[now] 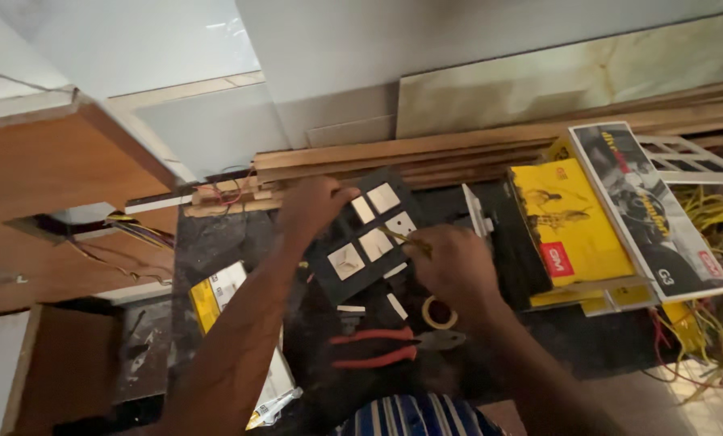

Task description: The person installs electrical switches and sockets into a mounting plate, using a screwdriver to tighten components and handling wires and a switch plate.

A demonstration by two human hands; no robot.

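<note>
Switch plate (369,234) gripped by both hands (313,206).

— What do we have in our hands?

— Our left hand (311,208) grips the top edge of a black rectangular switch plate with pale square modules (367,234). Our right hand (452,270) holds a thin yellowish tool (403,238) against it.

— And below?

— Red-handled pliers (382,347) and a small tape ring (440,312) lie on the dark worktop (216,242); yellow boxes (567,230) sit to the right.

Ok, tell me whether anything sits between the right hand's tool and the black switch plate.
Nothing visible does: the right hand holds a yellowish tool whose tip already reaches the black switch plate, which the left hand steadies.
</note>
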